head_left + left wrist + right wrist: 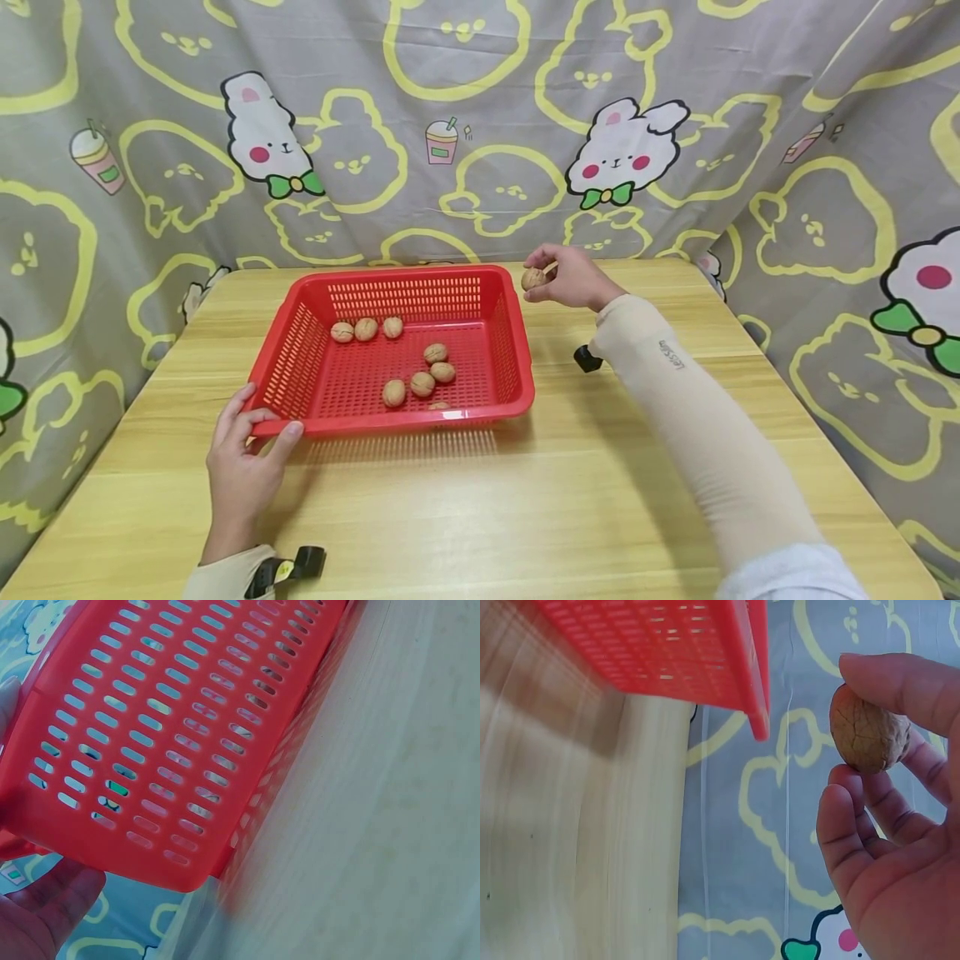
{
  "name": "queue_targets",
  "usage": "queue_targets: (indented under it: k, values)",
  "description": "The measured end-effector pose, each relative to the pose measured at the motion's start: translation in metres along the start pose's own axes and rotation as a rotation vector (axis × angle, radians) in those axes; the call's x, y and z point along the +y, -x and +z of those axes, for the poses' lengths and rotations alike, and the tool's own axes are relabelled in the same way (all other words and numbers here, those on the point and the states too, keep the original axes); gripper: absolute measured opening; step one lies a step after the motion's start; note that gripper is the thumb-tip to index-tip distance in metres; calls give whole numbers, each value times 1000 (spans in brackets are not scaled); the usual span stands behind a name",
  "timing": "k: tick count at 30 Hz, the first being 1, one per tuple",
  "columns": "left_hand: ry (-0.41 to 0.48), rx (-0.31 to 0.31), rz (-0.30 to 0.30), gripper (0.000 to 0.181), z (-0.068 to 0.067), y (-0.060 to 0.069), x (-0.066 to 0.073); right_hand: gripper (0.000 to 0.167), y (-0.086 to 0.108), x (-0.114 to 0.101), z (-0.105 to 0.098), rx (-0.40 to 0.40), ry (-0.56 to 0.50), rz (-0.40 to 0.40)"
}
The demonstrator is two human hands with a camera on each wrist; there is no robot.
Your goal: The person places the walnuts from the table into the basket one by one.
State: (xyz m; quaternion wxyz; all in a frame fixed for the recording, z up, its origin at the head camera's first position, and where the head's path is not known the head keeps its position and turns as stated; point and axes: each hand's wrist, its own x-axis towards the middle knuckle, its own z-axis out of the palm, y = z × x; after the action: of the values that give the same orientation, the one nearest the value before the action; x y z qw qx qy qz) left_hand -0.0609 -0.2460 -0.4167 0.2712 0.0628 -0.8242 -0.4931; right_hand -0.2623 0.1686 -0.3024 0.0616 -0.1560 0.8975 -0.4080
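Note:
A red plastic basket (517,387) with slotted walls stands on the table, several walnuts (422,384) lying loose on its floor. At its near left corner my left hand (243,471) grips the rim, thumb on the near side and fingers along the left side. In the left wrist view the slotted wall of the basket (169,690) fills much of the picture. Just beyond the basket's right rim, my right hand (576,279) pinches a single walnut (866,731) between thumb and fingertips, held above the table.
The wooden table (465,508) reaches back to a grey patterned curtain (480,196), which also runs along both sides. Black wrist-camera pieces (308,562) show at each forearm. The basket's near wall partly hides one walnut (438,406).

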Motion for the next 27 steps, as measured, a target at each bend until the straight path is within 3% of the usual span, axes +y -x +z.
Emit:
queue_targets:
  k: [15,27]
  values:
    - [-10,-3,-9,26,0,0,4,41,-17,-19,19,-53,-47,-39]
    - [9,5,11,26,0,-1,-1,38,-25,-37,34,-93,0,-45]
